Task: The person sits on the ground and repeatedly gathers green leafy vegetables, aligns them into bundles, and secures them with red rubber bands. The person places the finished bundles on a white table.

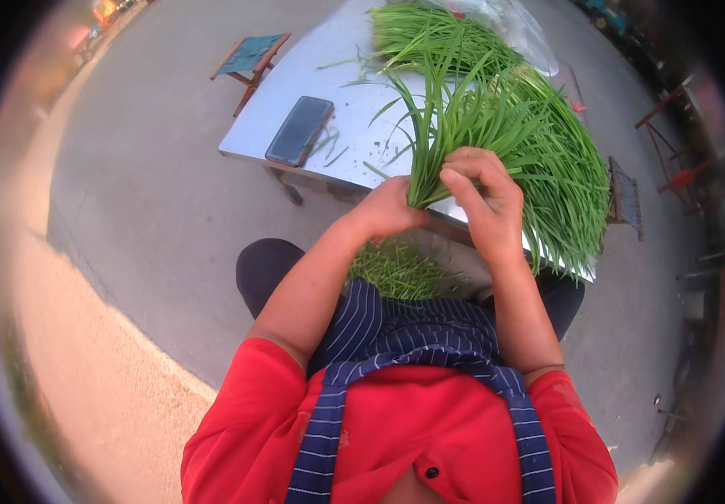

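My left hand [398, 205] is closed around the lower end of a bunch of long green leafy stalks [426, 148], perhaps garlic chives, whose leaves fan out away from me over the table's near edge. Just to the right of the bunch is my right hand [485, 189], its fingers curled and thumb raised; whether it pinches a leaf is not clear. A large heap of the same greens [567, 170] covers the right side of the white table [343, 88], beyond my right hand. Another pile [438, 38] lies at the far side.
A smartphone [300, 131] lies near the table's left corner among leaf scraps. Clear plastic bags [513, 28] are at the far end. Folding stools stand left [246, 55] and right [625, 195] of the table. Cut greens [403, 269] lie below, between my knees.
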Available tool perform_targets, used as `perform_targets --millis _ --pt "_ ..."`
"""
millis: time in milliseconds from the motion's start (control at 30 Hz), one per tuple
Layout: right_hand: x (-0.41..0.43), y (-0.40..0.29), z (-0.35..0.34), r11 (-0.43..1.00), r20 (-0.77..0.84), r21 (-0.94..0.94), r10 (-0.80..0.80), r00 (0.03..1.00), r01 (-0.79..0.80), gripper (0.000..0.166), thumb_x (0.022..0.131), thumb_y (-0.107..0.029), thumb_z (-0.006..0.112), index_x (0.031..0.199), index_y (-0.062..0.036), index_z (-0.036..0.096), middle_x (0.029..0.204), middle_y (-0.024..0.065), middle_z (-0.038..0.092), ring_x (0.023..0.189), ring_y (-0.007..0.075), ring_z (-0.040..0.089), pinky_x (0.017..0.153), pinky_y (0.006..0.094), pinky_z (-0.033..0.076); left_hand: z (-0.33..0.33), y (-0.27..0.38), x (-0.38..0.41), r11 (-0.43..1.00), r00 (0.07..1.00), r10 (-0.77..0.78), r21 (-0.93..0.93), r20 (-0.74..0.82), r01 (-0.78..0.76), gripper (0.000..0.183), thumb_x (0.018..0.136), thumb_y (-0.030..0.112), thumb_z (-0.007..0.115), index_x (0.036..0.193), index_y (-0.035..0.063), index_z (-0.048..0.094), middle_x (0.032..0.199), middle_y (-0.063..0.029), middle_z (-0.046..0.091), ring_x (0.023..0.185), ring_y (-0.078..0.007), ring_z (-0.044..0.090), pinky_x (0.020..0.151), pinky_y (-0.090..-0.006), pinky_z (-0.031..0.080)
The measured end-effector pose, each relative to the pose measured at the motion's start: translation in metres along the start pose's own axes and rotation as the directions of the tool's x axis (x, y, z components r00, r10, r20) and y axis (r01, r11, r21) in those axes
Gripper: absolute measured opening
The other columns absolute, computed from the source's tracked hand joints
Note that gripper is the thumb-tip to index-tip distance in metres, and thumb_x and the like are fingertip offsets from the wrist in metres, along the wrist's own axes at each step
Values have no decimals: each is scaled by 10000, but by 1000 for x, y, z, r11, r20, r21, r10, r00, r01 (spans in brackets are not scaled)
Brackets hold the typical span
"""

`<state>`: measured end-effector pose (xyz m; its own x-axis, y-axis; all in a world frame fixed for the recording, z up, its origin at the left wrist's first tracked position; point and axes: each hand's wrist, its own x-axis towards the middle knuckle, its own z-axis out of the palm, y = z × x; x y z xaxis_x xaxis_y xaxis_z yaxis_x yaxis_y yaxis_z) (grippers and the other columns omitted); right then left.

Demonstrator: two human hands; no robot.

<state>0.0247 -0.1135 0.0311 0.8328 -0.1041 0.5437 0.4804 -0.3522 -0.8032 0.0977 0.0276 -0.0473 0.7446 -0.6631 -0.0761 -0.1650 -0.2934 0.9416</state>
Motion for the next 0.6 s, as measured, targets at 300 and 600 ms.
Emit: perform_targets --millis 300,600 --pt "-10 -4 -1 980 41 -36 198 979 -196 108 837 -104 667 880 -5 651 767 52 646 638 119 575 600 244 465 -2 3 -3 1000 1000 27 -15 1 -27 369 638 102 663 986 -9 613 825 -136 656 768 -202 621 709 -327 483" --pt "-10 -1 2 920 110 -393 58 992 -11 118 771 -83 665 877 -39 635 823 129 645 720 299 624 629 347 496 -7 24 -8 994 993 -106 44 57 104 472 662 245 765 1073 56 628 923 -142 675 832 -230 647 717 -338 505"
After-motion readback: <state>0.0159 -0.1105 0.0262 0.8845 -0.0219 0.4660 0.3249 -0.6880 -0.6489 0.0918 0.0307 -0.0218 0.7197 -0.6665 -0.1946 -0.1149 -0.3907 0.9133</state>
